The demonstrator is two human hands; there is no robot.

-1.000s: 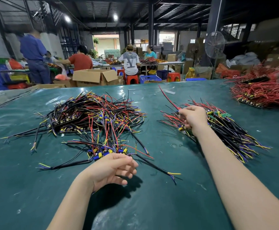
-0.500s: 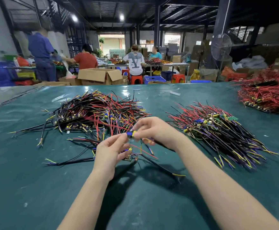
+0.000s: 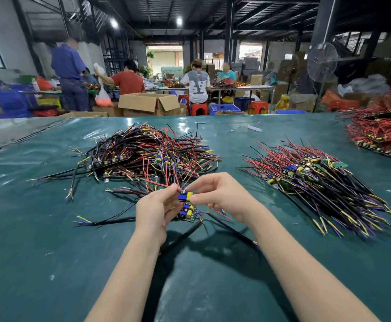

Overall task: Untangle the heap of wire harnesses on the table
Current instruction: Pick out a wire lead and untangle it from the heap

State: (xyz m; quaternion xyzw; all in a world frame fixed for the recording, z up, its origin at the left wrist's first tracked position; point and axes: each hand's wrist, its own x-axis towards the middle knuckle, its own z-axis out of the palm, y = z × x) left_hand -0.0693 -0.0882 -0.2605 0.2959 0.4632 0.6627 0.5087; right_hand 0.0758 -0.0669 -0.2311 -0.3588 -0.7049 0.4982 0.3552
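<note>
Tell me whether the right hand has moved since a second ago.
Yes. The right hand left the sorted pile and came leftward, now pinching a harness board with the left hand.

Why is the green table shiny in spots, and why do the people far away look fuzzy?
Head view: the ceiling lamps bounce off the glossy table cover, making pale glare at the left; the people at the back are soft and blurry; the wide lens makes the pillar lean near the edge.
</note>
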